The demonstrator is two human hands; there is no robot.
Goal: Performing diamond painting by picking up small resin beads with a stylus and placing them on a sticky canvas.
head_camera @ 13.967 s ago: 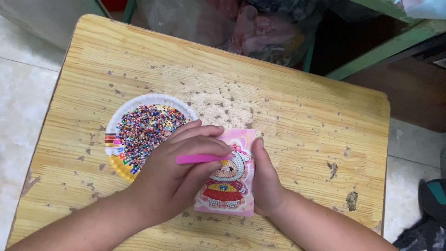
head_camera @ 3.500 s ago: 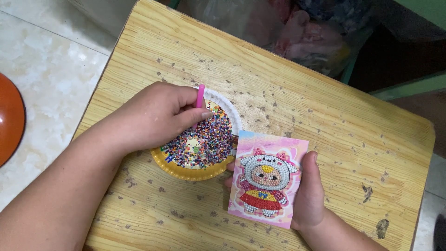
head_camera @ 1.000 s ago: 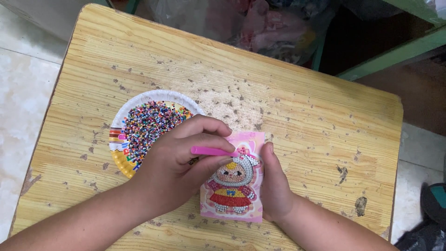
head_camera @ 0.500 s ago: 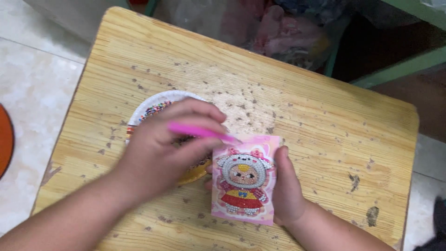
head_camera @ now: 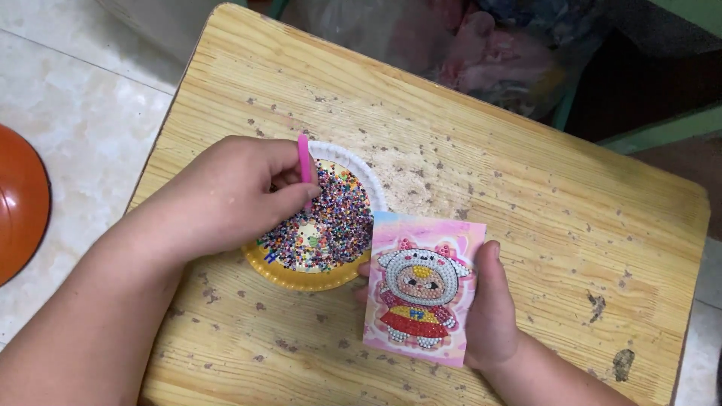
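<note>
My left hand (head_camera: 226,197) grips a pink pen-like stylus (head_camera: 304,159) upright, its tip down among the small coloured beads (head_camera: 335,225) in a paper plate (head_camera: 301,277) with a yellow rim. My right hand (head_camera: 490,308) holds the right edge of a pink card (head_camera: 425,289) that shows a bead picture of a little figure in a white hood and red dress. The card lies on the wooden table (head_camera: 481,173), just right of the plate and overlapping its rim.
An orange round object (head_camera: 21,203) sits on the tiled floor (head_camera: 83,105) at the left. Crumpled plastic bags (head_camera: 481,53) lie beyond the table's far edge. The tabletop is speckled with dark marks.
My left hand has swung the stylus from the card back to the plate, now upright with its tip in the beads. The card has stayed in my right hand.
</note>
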